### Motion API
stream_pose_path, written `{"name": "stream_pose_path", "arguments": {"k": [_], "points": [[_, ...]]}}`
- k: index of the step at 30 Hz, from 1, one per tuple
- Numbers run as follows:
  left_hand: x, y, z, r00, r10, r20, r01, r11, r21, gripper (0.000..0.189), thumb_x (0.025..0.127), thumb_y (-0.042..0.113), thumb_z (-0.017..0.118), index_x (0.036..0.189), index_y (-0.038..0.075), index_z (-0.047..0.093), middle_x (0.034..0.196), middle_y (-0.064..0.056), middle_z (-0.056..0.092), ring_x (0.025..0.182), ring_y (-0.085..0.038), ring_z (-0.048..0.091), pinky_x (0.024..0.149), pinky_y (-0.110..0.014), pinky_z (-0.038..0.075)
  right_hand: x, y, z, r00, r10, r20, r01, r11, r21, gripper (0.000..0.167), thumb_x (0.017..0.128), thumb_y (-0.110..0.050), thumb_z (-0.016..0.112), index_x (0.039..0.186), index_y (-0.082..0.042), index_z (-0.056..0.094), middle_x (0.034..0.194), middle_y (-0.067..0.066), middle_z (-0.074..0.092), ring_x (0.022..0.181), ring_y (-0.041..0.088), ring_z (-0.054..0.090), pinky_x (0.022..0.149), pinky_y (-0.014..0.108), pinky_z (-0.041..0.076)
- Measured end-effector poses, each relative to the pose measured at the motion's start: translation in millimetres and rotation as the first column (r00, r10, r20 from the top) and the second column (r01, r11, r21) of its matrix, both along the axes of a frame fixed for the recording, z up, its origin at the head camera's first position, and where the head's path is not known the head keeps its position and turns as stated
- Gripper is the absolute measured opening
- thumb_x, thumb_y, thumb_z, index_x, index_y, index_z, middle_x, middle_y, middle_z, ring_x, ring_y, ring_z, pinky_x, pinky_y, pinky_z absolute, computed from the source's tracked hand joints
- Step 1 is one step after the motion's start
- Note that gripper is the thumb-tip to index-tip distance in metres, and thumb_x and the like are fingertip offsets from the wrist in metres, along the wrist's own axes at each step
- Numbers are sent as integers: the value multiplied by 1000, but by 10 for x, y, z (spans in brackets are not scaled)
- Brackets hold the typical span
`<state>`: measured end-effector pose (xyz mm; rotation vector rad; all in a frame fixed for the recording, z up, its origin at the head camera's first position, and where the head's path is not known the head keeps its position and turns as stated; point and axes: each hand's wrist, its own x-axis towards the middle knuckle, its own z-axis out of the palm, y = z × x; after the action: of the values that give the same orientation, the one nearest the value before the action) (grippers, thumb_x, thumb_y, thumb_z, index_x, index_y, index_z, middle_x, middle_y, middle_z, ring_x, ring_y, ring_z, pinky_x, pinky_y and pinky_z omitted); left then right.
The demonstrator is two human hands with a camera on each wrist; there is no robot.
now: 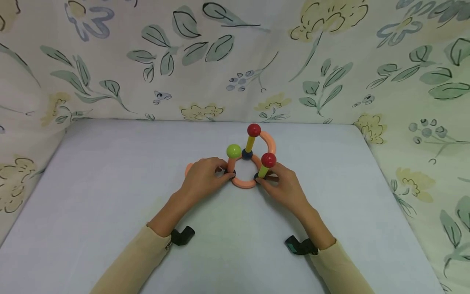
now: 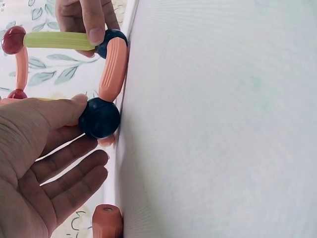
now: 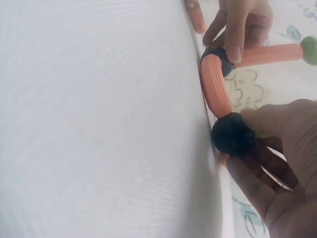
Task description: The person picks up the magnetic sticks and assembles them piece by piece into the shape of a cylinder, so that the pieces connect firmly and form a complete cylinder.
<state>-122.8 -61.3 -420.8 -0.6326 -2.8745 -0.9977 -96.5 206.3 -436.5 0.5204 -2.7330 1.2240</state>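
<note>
A magnetic stick-and-ball frame stands on the table, its base a ring of curved orange sticks (image 1: 244, 184) joined by navy balls. My left hand (image 1: 203, 177) pinches the left navy ball (image 2: 99, 118) between thumb and fingers, below an upright orange stick (image 1: 231, 165) topped by a green ball (image 1: 233, 151). On the other side, my right hand (image 1: 286, 185) pinches the right navy ball (image 3: 233, 134), under a yellow-green stick (image 1: 263, 171) with a red ball (image 1: 269, 160). At the back a yellow stick (image 1: 250, 144) bears another red ball (image 1: 254, 130). A curved orange stick (image 1: 270, 141) links both red balls.
A loose orange stick (image 2: 107, 221) lies beyond my left hand, partly hidden by it in the head view. The white table (image 1: 235, 245) meets a flower-patterned cloth (image 1: 220, 81) at its far edge.
</note>
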Motion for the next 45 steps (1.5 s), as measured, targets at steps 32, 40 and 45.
{"name": "stream_pose_path", "arguments": {"k": [32, 40, 45], "points": [[-4, -688, 455, 970, 176, 168, -170, 984, -49, 46, 105, 30, 64, 146, 9, 62, 135, -15, 71, 120, -35, 70, 94, -56, 55, -3, 20, -6, 1000, 15, -14, -15, 1000, 16, 29, 90, -9, 84, 116, -9, 71, 113, 9, 76, 106, 25, 76, 90, 42, 64], [60, -827, 397, 931, 187, 312, -137, 975, -174, 52, 108, 40, 57, 145, 4, 60, 131, -19, 72, 118, -38, 70, 93, -55, 55, -13, 15, 1, 1000, 21, 3, -21, 1000, 9, 29, 90, -10, 84, 116, -10, 71, 112, 7, 75, 107, 23, 76, 90, 39, 64], [29, -845, 338, 920, 199, 338, -123, 965, -232, 56, 108, 42, 55, 143, -1, 60, 128, -22, 72, 113, -38, 69, 89, -53, 56, -11, 28, -8, 1000, 11, 8, -11, 1000, 15, 30, 91, -10, 84, 118, -9, 71, 114, 8, 75, 106, 23, 76, 89, 39, 65]]}}
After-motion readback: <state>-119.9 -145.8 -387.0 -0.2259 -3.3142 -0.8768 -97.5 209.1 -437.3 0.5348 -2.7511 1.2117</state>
